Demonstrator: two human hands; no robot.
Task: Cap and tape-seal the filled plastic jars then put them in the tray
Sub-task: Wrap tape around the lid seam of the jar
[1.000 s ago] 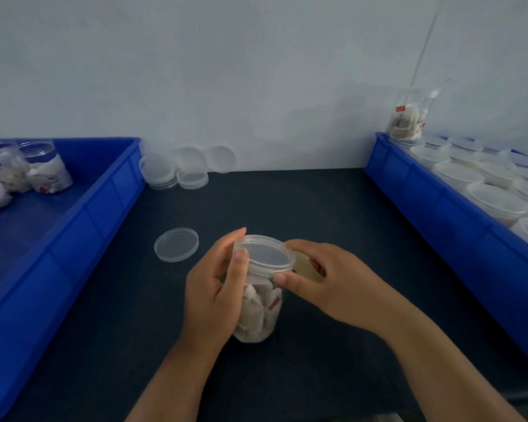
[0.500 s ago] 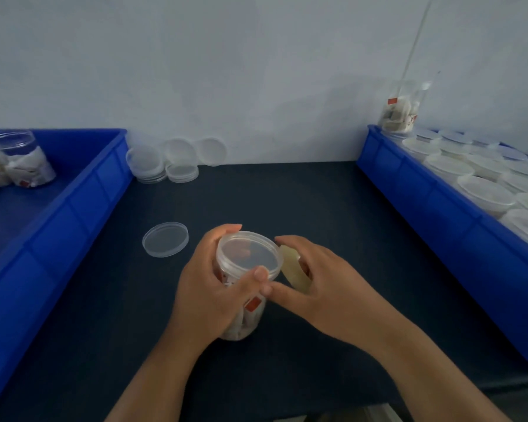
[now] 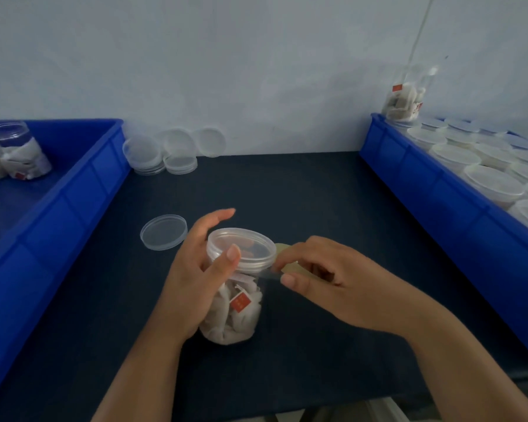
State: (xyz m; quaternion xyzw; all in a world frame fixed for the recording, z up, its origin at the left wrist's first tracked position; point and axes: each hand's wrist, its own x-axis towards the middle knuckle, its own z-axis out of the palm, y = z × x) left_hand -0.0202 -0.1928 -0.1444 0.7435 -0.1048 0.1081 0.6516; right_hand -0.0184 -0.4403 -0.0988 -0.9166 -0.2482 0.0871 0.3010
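— Where is our jar?

— We see one jar (image 3: pixel 237 303) standing on the dark table (image 3: pixel 287 193), near us, in the middle. It is full of white bags, and one bag has a red tag. Its lid (image 3: pixel 241 248) is on.

— What are our hands doing?

— Our left hand (image 3: pixel 195 278) wraps round the jar's left side. The fingers curve behind it and the thumb presses on the lid's edge. Our right hand (image 3: pixel 333 278), just right of the jar, pinches one yellowish tape roll (image 3: pixel 290 267) between thumb and fingers. One clear strip of tape (image 3: pixel 269 274) goes from the roll to the jar, just under the lid.

— And around it?

— One loose lid (image 3: pixel 163 232) lies flat just left of our left hand. Far off by the wall we count three lids tipped up (image 3: pixel 177 141) and two short piles (image 3: pixel 180 164). We cannot count the lids in those piles. One blue left tray (image 3: pixel 83 190) holds two jars that we can see (image 3: pixel 19 150). One blue right tray (image 3: pixel 424 190) holds many white-topped jars (image 3: pixel 488 181), too many to count, and one more jar (image 3: pixel 406 99) sits high at its far corner.
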